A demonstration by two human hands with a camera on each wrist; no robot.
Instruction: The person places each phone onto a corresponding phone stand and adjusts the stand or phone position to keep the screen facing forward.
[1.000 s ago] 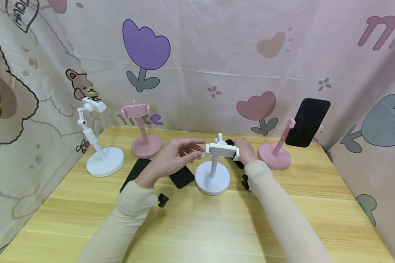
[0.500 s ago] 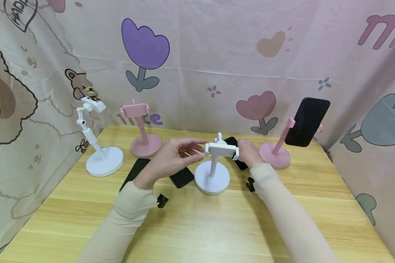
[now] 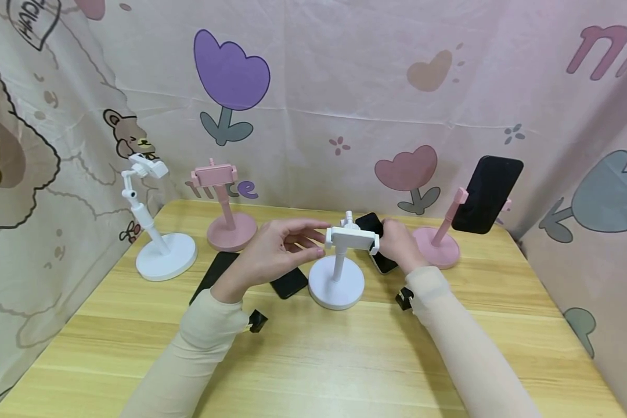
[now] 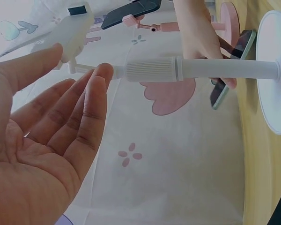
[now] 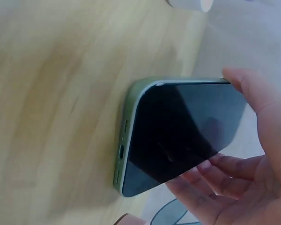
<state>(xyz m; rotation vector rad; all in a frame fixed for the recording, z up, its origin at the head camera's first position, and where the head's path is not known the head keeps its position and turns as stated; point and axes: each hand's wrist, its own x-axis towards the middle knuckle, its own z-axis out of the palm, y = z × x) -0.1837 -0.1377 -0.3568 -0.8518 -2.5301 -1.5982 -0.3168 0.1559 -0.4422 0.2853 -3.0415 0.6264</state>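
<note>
Your right hand (image 3: 399, 242) grips the green-framed rectangular glass phone (image 5: 182, 126) by its sides, likely for control, near the pale wooden surface (image 3: 313, 360)'s back edge; your left hand (image 3: 267, 255) hangs loose.

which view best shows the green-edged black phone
Right wrist: the green-edged black phone is closest, screen and port visible. Head and left wrist: partly hidden by right hand and white round-based stand.

Left hand (image 4: 44, 145) beside white stand (image 4: 178, 69); behind, right hand (image 4: 203, 40) holds phone (image 4: 218, 95).

Long cream sleeves (image 3: 465, 348), bunched cuffs (image 3: 214, 318), black wrist cameras (image 3: 258, 320)
</note>
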